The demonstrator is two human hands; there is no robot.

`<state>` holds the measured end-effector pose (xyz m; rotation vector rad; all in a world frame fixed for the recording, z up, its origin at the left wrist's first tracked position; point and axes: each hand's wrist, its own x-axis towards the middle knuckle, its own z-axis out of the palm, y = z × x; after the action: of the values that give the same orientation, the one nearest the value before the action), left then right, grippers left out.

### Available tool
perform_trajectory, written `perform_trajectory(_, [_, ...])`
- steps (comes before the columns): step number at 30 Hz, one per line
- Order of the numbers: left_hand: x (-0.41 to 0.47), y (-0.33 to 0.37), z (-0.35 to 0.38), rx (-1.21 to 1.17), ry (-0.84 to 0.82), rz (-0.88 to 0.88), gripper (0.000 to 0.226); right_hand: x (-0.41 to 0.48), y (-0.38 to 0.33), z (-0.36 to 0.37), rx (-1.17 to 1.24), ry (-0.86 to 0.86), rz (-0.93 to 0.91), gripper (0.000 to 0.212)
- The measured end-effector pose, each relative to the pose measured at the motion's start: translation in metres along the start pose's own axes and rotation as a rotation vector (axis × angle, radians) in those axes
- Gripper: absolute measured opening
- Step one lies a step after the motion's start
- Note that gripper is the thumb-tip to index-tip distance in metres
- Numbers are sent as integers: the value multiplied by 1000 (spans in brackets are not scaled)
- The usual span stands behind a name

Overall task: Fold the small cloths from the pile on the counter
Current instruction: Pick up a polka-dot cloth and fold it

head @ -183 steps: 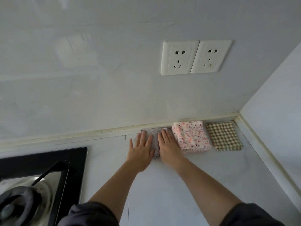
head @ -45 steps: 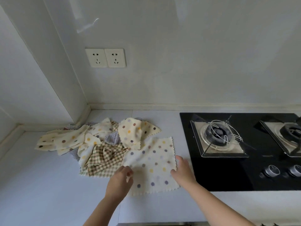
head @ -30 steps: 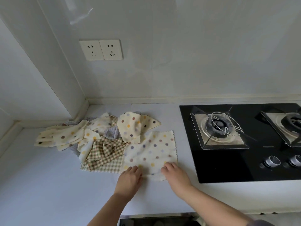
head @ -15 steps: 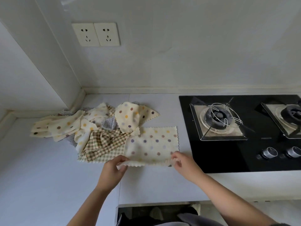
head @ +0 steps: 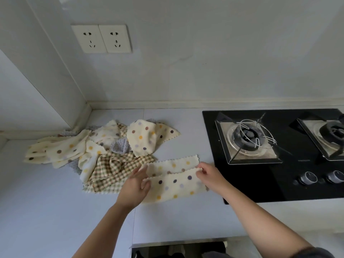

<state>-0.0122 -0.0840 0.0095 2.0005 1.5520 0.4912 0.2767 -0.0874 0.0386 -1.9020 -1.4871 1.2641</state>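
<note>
Currently half-folded: dotted cloth (head: 175, 185).
right grip (head: 210, 176): pinches its upper edge.
left grip (head: 135, 185): released, fingers touching it.
pile (head: 111, 164): beside left grip.

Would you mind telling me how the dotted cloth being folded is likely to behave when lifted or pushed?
Likely floppy: the dotted cloth bends over itself where the right hand pinches its edge. Probably light: a fingertip pinch lifts it. Pushed, it may bunch like the crumpled pile.
</note>
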Motion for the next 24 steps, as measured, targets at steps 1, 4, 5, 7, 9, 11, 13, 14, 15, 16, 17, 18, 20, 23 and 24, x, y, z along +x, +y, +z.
perform_trajectory(1, [4, 0, 2, 42, 49, 5, 6, 5, -1, 3, -19, 10, 8, 14])
perform_trajectory(4, [14, -4, 9, 83, 172, -83, 3, 20, -4, 8, -78, 55, 25, 15])
perform_trajectory(5, [16, -3, 10, 78, 205, -134, 3, 25, -6, 8, -94, 69, 40, 15])
perform_trajectory(7, [24, -2, 11, 37, 228, -269, 7, 36, -8, 9, -126, 93, 76, 16])
perform_trajectory(9, [32, -2, 11, 33, 231, -347, 12, 46, -10, 11, -179, 121, 94, 22])
perform_trajectory(11, [39, -1, 11, 48, 225, -400, 14, 55, -10, 13, -246, 145, 95, 26])
perform_trajectory(13, [44, 0, 12, 97, 216, -443, 17, 61, -9, 17, -308, 173, 95, 25])
perform_trajectory(14, [46, 0, 13, 121, 216, -459, 18, 63, -8, 18, -337, 186, 94, 24])
perform_trajectory(15, [46, 1, 14, 140, 218, -474, 19, 65, -7, 19, -366, 201, 90, 24])
perform_trajectory(16, [47, 1, 15, 155, 217, -483, 19, 66, -6, 19, -399, 210, 85, 23])
perform_trajectory(17, [47, 1, 16, 164, 218, -485, 18, 67, -5, 20, -429, 215, 76, 22])
perform_trajectory(18, [46, 1, 17, 168, 224, -483, 16, 67, -5, 21, -452, 216, 70, 21])
perform_trajectory(20, [43, 1, 16, 192, 267, -453, 19, 65, -7, 23, -476, 238, 55, 19])
perform_trajectory(23, [31, 1, 19, 369, 372, -258, 29, 56, -3, 27, -603, 386, -125, 31])
perform_trajectory(24, [27, 4, 22, 400, 383, -146, 28, 51, -2, 31, -654, 404, -218, 37])
